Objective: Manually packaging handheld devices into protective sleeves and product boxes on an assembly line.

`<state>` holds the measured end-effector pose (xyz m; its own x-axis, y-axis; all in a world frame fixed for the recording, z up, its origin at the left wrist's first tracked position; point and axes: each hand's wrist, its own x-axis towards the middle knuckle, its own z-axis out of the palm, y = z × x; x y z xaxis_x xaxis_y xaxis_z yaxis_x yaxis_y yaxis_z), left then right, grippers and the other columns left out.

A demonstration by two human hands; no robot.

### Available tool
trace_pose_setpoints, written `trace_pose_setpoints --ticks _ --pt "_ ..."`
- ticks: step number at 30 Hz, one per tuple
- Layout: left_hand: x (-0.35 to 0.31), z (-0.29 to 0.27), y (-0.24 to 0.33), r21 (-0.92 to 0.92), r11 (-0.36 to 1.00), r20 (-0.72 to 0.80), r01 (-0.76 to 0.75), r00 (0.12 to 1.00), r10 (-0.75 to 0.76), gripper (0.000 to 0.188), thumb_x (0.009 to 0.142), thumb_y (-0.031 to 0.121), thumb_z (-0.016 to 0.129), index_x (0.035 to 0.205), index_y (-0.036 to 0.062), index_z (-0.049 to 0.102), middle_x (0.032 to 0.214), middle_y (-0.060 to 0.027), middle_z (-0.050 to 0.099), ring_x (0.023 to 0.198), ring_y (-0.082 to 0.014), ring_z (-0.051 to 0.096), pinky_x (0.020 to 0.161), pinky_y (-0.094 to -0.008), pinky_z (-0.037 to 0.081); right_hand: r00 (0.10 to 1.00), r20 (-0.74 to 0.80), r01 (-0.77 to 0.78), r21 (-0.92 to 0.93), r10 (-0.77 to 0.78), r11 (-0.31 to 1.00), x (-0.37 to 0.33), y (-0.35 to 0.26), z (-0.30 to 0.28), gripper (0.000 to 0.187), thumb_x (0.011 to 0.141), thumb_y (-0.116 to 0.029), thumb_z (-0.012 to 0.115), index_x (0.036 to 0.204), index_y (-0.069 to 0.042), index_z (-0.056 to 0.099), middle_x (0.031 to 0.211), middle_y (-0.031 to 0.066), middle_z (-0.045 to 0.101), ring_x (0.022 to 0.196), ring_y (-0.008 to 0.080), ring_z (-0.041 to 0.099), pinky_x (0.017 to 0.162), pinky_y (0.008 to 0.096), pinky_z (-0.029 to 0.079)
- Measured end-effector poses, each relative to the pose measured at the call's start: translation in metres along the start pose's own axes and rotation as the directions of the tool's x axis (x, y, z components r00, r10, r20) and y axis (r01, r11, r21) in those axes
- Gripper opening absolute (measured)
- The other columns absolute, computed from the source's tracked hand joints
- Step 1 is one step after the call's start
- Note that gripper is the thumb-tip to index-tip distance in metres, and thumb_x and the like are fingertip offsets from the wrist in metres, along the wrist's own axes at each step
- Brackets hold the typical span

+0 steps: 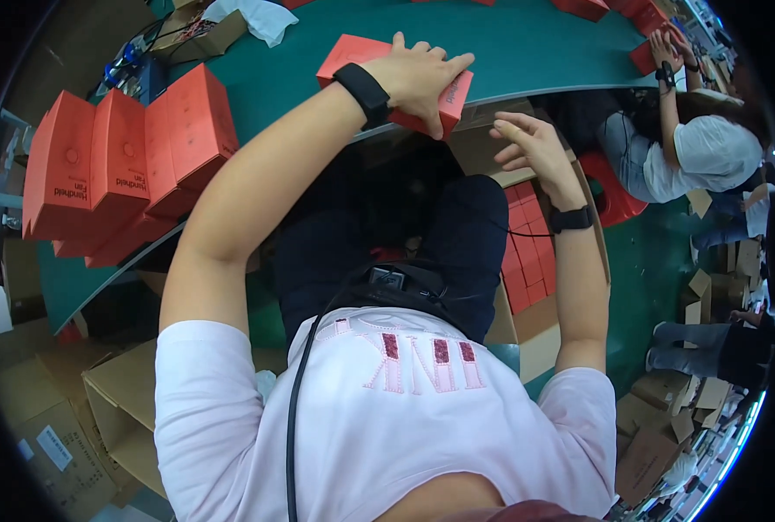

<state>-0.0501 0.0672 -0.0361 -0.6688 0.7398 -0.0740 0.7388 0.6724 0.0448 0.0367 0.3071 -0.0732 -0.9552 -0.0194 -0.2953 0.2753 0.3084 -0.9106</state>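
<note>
A red cardboard box (346, 57) lies at the near edge of the green table. My left hand (414, 80) spans it from above, with the thumb down its near side and the fingers spread over the top. To the right, my right hand (535, 152) hangs in the air with bent, parted fingers and nothing in them. Just below that hand stands an open brown carton (540, 335), in which several red boxes (527, 248) are packed in rows.
Several red boxes (118, 161) stand stacked on the table (283, 87) at the left. Behind them are a small carton with wires (200, 39) and a white plastic bag (261, 19). Another person (709, 157) works at the right, by a red stool (612, 196). Open cartons (122, 391) lie lower left.
</note>
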Motion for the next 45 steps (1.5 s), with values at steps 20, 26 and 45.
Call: trace_pose_setpoints --ticks 20,26,45 --pt "-0.064 -0.015 0.028 -0.101 0.959 -0.572 -0.265 0.804 0.162 0.067 0.066 0.022 0.081 0.127 0.0088 0.057 0.121 -0.011 0.062 0.111 -0.033 0.057 0.098 -0.0461 0.041 0.925 -0.073 0.378 0.097 -0.372 0.921 -0.032 -0.04 0.064 0.037 0.08 -0.023 0.079 0.108 0.0 0.073 0.079 0.0042 0.069 0.074 0.0085 0.062 0.065 0.0283 0.053" --pt "-0.08 -0.018 0.039 -0.059 0.964 -0.514 -0.259 0.836 0.193 0.085 0.052 0.012 0.089 0.129 0.0065 0.054 0.124 -0.0124 0.058 0.114 -0.0341 0.054 0.103 -0.0474 0.038 0.912 -0.038 0.407 0.204 -0.408 0.89 -0.035 -0.038 0.077 0.056 0.074 -0.028 0.082 0.113 0.008 0.066 0.101 0.0194 0.074 0.089 0.0238 0.072 0.082 0.0347 0.057" --pt "-0.071 -0.006 0.031 -0.146 0.945 -0.449 -0.294 0.871 0.201 0.08 0.058 0.017 0.09 0.128 0.0057 0.054 0.118 -0.0118 0.06 0.112 -0.0334 0.055 0.1 -0.0467 0.041 0.904 -0.099 0.424 0.084 -0.416 0.902 -0.037 -0.02 0.075 0.057 0.082 -0.027 0.076 0.127 0.004 0.062 0.098 0.014 0.073 0.073 0.0126 0.068 0.067 0.028 0.055"
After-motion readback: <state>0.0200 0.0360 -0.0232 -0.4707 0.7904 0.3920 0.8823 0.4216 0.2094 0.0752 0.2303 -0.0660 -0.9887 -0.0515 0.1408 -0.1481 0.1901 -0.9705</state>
